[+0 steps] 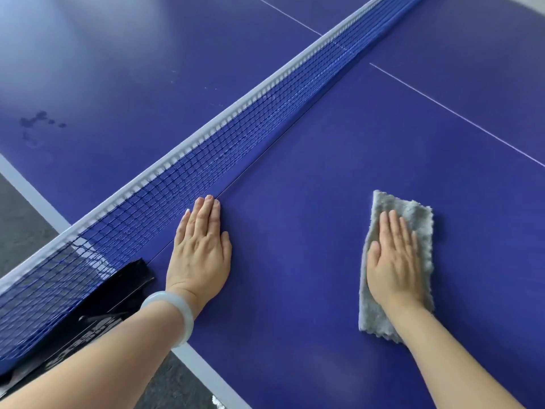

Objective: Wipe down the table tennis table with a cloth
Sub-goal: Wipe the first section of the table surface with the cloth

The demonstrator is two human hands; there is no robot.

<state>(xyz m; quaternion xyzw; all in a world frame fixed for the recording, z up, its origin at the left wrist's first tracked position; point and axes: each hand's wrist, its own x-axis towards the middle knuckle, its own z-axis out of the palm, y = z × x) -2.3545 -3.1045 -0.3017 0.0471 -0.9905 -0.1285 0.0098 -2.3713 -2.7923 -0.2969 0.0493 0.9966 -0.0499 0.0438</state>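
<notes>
The right hand is lying flat, fingers straight, on the grey cloth, pressing it onto the near half of the blue table. The left hand is resting open beside the net, holding nothing. With only a palm pinning it, the cloth is probably risking bunching or slipping free. A leftward sweep is risking snagging the net, and the dark smudge beyond it is sitting where it could get skipped
</notes>
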